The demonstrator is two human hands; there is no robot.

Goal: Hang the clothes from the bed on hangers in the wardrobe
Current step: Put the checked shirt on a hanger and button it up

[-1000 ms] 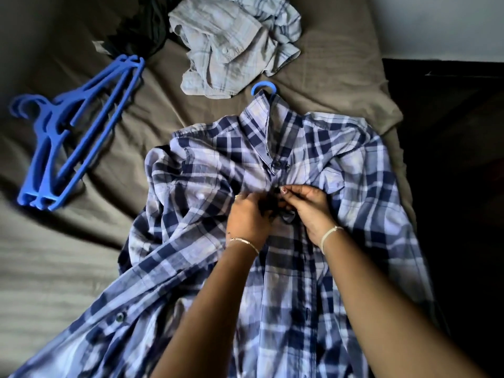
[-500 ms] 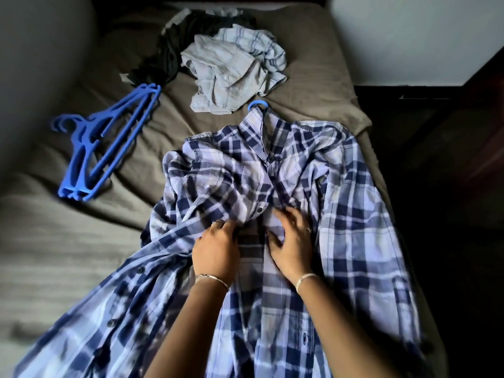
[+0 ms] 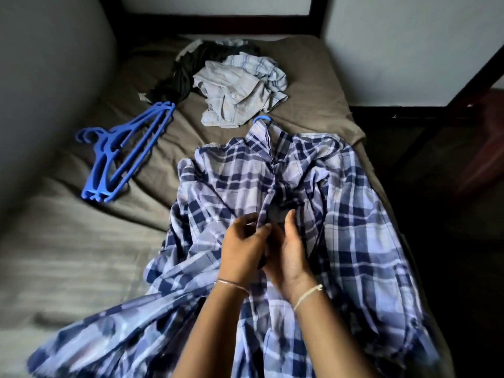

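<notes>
A single wide-angle camera, worn on the head, looks forward and steeply down along the bed (image 3: 81, 268) from its near end toward the dark bed frame (image 3: 218, 23) and the wall (image 3: 409, 50) beyond. The left hand (image 3: 242, 252) and right hand (image 3: 293, 255) sit close under the lens, low in the centre, over the plaid shirt (image 3: 354, 241). Edges curve and blur.

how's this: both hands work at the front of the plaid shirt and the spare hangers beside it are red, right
Not quite. The head view shows the spare hangers are blue, not red. The rest holds: the left hand and right hand both work at the front of the plaid shirt.
</notes>
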